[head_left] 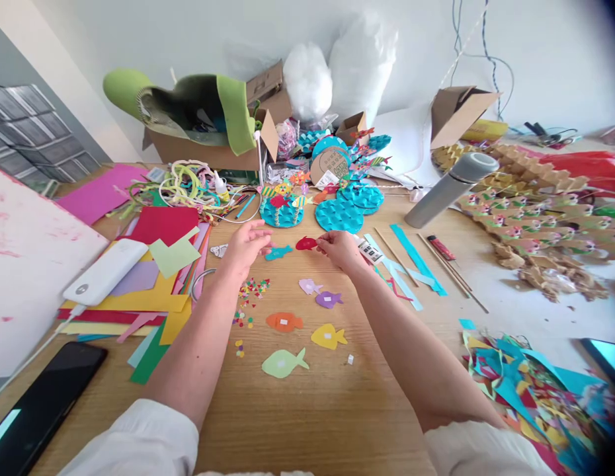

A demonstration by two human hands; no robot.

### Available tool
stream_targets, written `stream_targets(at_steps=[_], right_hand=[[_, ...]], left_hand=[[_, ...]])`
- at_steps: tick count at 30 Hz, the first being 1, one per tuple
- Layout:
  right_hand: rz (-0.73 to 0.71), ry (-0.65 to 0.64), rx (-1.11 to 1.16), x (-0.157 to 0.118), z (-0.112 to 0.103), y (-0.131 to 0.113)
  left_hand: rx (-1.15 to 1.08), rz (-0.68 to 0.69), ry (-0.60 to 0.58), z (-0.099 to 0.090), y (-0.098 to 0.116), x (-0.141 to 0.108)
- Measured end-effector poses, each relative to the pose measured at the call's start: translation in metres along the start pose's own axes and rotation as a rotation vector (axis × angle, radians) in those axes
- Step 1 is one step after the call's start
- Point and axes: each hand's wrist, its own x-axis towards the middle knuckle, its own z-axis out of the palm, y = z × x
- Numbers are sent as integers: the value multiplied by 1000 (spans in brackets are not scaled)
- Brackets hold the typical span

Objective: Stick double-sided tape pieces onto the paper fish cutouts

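Note:
My right hand (340,250) pinches a red paper fish (305,244) by one end, just above the table. To its left, my left hand (246,248) is held with its fingers apart, close to a blue paper fish (278,252). Nearer me lie a pale lilac fish (310,286), a purple fish (328,300), an orange fish (284,322), a yellow fish (329,336) and a light green fish (284,363). Most of these carry a small white square. Beyond my hands stands a blue round piece (282,213) with small fish and rope-like stalks on it.
Coloured paper sheets (163,228), a white power bank (105,271) and a black phone (47,403) lie left. Confetti dots (248,304) are beside my left forearm. At right are a grey flask (451,188), thin sticks (456,274) and paper scraps (530,390).

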Motion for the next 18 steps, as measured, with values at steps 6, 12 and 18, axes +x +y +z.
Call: stream_targets(at_steps=[6, 12, 18], right_hand=[[36, 110, -210, 18, 14, -7], [27, 150, -391, 13, 21, -21], [-83, 175, -496, -8, 4, -28]], left_hand=[[-4, 15, -54, 1, 2, -3], [-5, 28, -52, 0, 2, -3], [184, 105, -33, 3, -3, 0]])
